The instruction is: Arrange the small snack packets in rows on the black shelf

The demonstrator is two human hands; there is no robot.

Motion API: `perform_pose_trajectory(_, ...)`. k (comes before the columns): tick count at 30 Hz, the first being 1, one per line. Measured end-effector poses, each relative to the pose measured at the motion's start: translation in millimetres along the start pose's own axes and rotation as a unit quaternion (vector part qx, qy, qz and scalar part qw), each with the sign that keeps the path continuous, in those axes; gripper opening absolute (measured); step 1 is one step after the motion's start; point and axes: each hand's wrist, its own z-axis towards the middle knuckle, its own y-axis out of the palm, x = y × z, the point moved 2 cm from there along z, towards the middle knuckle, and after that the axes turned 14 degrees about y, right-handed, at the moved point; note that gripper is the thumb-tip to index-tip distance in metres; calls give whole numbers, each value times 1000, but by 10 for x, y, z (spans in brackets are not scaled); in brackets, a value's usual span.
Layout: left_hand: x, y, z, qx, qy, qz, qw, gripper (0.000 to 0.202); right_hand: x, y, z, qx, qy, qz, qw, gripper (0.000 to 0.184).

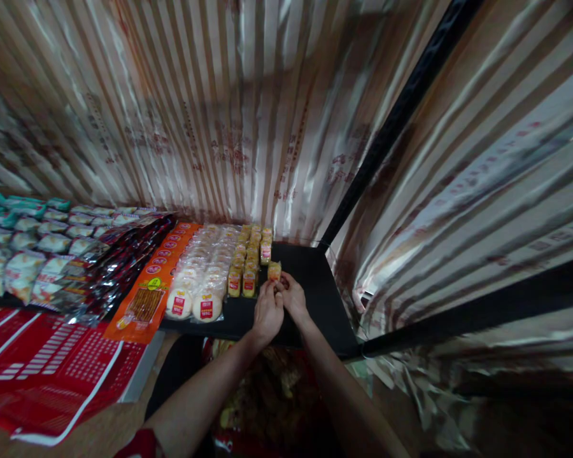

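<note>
My left hand and my right hand come together over the black shelf. Between their fingertips is a small yellow packaged snack cake, with both hands closed on it. Just left of it, rows of like yellow packaged cakes stand in wrapped stacks, and a shorter row sits behind. Farther left lie rows of round white packaged cakes with red labels. My fingers partly cover the held cake's lower edge.
An orange snack packet, dark shiny packets and white bags line the shelf leftward. A black post rises at the back right corner. Below are a red printed box and an open container of yellowish packets.
</note>
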Motion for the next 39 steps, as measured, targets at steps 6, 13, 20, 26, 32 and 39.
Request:
perform_pose_trajectory(6,-144,92,251,31,-33,-55,997,47,-137,111,300,8,-22,12,1000,33)
perform_pose_trajectory(13,-276,191,391,47,-43,-75,995,49,-252,200,434,12,-57,10,998,34)
perform_pose_trajectory(20,-394,275,456,71,-25,-111,991,48,-251,231,437,27,-65,-4,998,40)
perform_pose_trajectory(26,-405,296,475,58,-28,-118,991,49,-215,277,421,23,-59,-25,998,36)
perform_pose_trajectory(32,-337,208,358,34,-4,-83,996,47,-126,254,278,49,-60,31,997,42)
perform_pose_trajectory(39,-138,53,-277,40,65,-43,996,40,37,92,-391,78,-49,68,993,36)
